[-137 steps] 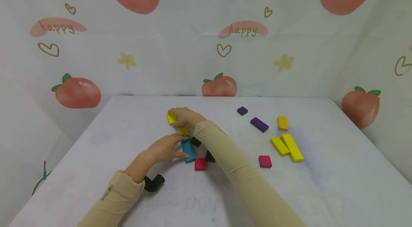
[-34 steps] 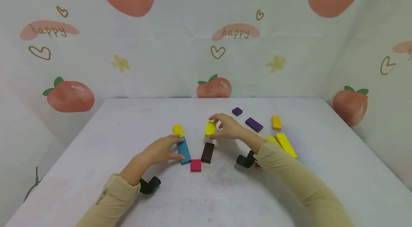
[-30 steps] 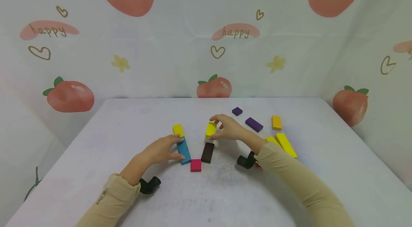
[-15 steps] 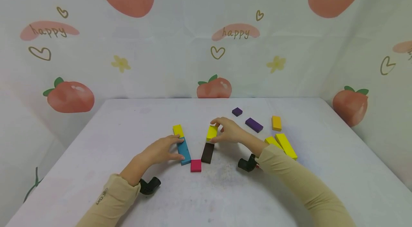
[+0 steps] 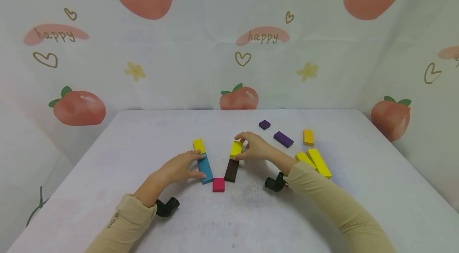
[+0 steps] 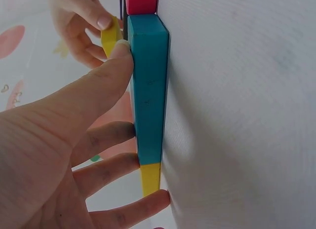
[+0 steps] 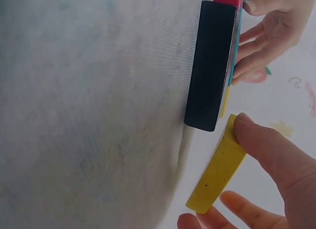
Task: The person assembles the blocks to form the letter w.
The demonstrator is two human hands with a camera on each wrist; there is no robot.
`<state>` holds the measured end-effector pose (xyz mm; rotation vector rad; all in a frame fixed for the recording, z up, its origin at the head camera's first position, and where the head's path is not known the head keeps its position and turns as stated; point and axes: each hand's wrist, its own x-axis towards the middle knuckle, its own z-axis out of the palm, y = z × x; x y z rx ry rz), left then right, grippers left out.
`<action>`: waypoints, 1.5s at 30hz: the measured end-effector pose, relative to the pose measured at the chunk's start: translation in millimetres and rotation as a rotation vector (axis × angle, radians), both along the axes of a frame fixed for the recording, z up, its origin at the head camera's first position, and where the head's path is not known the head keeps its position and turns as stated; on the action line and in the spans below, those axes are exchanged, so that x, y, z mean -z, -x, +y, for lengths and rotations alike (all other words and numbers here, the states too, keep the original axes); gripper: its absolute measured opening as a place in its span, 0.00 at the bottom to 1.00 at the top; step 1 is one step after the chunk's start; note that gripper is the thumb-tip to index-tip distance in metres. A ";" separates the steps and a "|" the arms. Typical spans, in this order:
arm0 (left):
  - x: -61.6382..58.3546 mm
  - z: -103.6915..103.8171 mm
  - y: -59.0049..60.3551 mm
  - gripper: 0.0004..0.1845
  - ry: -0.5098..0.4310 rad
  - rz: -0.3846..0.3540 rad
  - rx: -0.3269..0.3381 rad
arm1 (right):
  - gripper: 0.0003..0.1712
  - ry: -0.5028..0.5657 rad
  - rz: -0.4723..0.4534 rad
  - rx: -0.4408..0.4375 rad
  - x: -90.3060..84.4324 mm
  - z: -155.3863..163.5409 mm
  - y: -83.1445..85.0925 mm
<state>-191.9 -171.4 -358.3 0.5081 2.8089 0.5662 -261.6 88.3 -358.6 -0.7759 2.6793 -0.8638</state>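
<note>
My left hand (image 5: pixel 177 167) rests its thumb and fingertips on a blue block (image 5: pixel 206 169); the fingers are fairly straight in the left wrist view. Between thumb and fingertips my right hand (image 5: pixel 257 148) pinches a short yellow block (image 5: pixel 235 150). In the right wrist view this block is tilted and apart from the table, near the far end of a dark brown block (image 5: pixel 231 171). A red square block (image 5: pixel 218 185) lies between the near ends of the blue and brown blocks. Another yellow block (image 5: pixel 198 145) adjoins the blue one's far end.
On the right of the white table (image 5: pixel 229 221) lie two purple blocks, one small (image 5: pixel 264 124) and one longer (image 5: pixel 283 139), an orange-yellow block (image 5: pixel 308 137) and two yellow blocks, the longer (image 5: pixel 319 163) partly beside the other (image 5: pixel 305 159). A printed cloth (image 5: pixel 193 46) hangs behind.
The right hand has brought the yellow block from the far left over to the right, then nearer to the brown block's far end. My left hand has stayed on the blue block.
</note>
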 end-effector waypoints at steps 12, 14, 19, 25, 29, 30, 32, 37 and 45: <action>2.5 -1.5 0.9 0.35 -0.004 0.015 0.013 | 0.36 -0.009 -0.005 0.004 2.2 -1.1 0.4; 2.7 -1.5 1.1 0.35 -0.007 0.012 0.010 | 0.36 -0.010 -0.009 0.010 2.6 -1.4 0.6; 3.2 -0.7 1.6 0.35 -0.005 0.007 0.008 | 0.36 -0.025 -0.026 0.022 4.2 -2.4 1.1; 2.6 -0.3 1.3 0.35 -0.008 -0.003 -0.004 | 0.37 -0.031 -0.043 0.019 3.4 -1.5 0.3; 2.4 -1.0 1.0 0.36 0.000 0.001 0.000 | 0.37 -0.030 -0.050 0.023 1.0 1.0 -1.0; 2.4 -1.0 0.9 0.36 0.002 0.002 0.000 | 0.36 -0.029 -0.050 0.025 0.5 1.7 -1.1; 2.8 -1.2 1.0 0.36 -0.001 0.001 0.001 | 0.35 -0.032 -0.051 0.031 -0.2 2.8 -1.2; 3.8 -2.1 1.4 0.36 -0.006 0.008 0.008 | 0.32 -0.055 -0.069 0.040 2.6 3.2 0.5; 3.0 -0.5 1.0 0.36 -0.013 0.007 0.008 | 0.31 -0.062 -0.064 0.037 3.6 3.5 0.1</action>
